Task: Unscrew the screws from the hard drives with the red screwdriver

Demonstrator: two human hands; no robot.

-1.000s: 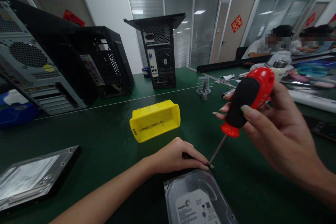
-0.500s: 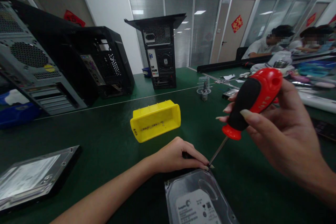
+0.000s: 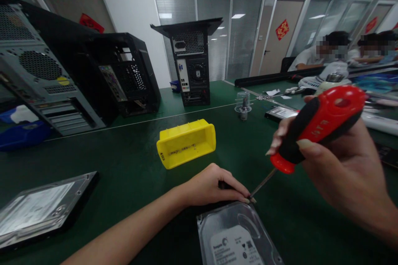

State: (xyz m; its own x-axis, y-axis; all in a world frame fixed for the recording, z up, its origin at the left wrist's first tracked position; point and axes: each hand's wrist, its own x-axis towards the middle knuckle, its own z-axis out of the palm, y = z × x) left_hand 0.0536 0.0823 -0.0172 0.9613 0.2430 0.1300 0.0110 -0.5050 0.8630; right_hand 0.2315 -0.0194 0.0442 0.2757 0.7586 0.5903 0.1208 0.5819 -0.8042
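Note:
In my right hand [image 3: 338,161] is a red and black screwdriver [image 3: 317,128], its handle tilted up to the right and its shaft slanting down left. The tip meets the fingertips of my left hand [image 3: 214,186] at the far corner of a hard drive [image 3: 230,232]. My left thumb and forefinger are pinched together there; what they hold is too small to make out. The drive lies label up, its near end cut off by the frame. Beyond my left hand, a yellow plastic bin [image 3: 186,145] rests on its side, its opening facing me.
A second hard drive [image 3: 40,207] lies at left, and another drive [image 3: 281,112] at right. Computer cases [image 3: 194,66] stand at the back and left. A clear plastic container [image 3: 243,103] stands past the bin. Co-workers [image 3: 311,56] sit at the far right.
The screwdriver handle has swung right and slightly down, so the shaft leans lower, while its tip stays by my left fingertips. My left hand has hardly moved.

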